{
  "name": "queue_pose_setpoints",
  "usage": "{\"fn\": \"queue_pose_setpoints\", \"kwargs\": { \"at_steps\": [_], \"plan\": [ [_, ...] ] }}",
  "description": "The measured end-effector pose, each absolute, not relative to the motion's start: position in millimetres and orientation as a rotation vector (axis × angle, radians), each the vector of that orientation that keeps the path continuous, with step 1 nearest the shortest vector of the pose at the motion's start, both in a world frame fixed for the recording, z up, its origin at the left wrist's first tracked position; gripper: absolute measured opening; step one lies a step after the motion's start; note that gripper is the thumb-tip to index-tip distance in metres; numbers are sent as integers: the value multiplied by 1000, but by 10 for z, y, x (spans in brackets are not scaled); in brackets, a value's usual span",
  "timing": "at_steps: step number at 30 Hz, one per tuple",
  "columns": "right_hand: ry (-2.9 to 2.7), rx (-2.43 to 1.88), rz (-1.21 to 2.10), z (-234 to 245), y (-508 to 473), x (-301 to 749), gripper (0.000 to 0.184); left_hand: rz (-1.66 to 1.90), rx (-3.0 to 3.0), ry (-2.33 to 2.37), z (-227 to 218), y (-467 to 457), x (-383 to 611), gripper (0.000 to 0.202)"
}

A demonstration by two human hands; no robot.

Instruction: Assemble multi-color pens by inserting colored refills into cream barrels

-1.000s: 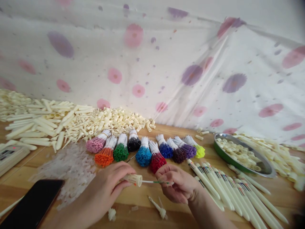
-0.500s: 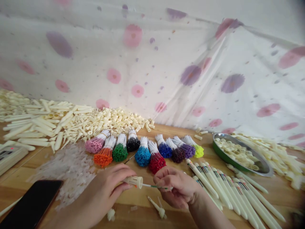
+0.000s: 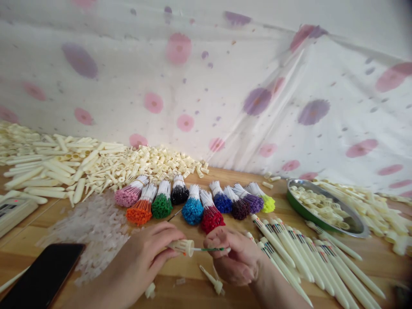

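My left hand [image 3: 151, 251] is closed around a cream slotted pen sleeve [image 3: 186, 246], its ringed end facing right and a bit of orange showing at its lower side. A thin pen refill [image 3: 209, 249], white near the sleeve and dark green further along, sticks out of that ringed end. My right hand [image 3: 236, 253] pinches the refill's far end between thumb and fingers. Beneath the hands a small cream pointed pen piece [image 3: 212, 280] lies on the table. Behind them stand bundles of refills, including a red one [image 3: 212, 218] and a green one [image 3: 162, 206].
Assembled cream pens [image 3: 299, 253] lie in a row at the right, before a green-sided metal tray [image 3: 362, 231] of slotted parts. Piles of cream pen parts [image 3: 58, 165] spread at back left. Clear small plastic pieces [image 3: 93, 231] and a black phone [image 3: 41, 274] are at left.
My right hand has shifted slightly and its fingers have turned, so more of the green part of the refill shows. My left hand stays nearly in place with the sleeve.
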State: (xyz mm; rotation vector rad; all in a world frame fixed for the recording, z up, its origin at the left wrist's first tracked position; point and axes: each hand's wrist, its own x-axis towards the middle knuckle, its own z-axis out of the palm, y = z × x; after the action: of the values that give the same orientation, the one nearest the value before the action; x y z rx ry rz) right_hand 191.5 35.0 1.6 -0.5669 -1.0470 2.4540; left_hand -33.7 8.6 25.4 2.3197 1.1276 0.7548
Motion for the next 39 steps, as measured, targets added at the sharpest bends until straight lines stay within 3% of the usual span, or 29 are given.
{"fn": "queue_pose_setpoints", "kwargs": {
  "at_steps": [9,17,26,33,39],
  "plan": [
    [-1130,-748,2270,139,259,1827,33,768,2190,1136,305,62,-316,29],
    [-1682,-1097,1562,336,1,1667,48,795,2106,1203,309,44,-283,22],
    [-2088,-1144,952,501,-52,1747,38,848,2099,1213,304,14,-320,29],
    [-2094,-1018,627,585,-45,1830,11,825,1986,1236,340,12,-308,22],
    [-2266,-680,362,551,53,1955,35,614,1871,1146,437,-17,-313,16]
  ]
}}
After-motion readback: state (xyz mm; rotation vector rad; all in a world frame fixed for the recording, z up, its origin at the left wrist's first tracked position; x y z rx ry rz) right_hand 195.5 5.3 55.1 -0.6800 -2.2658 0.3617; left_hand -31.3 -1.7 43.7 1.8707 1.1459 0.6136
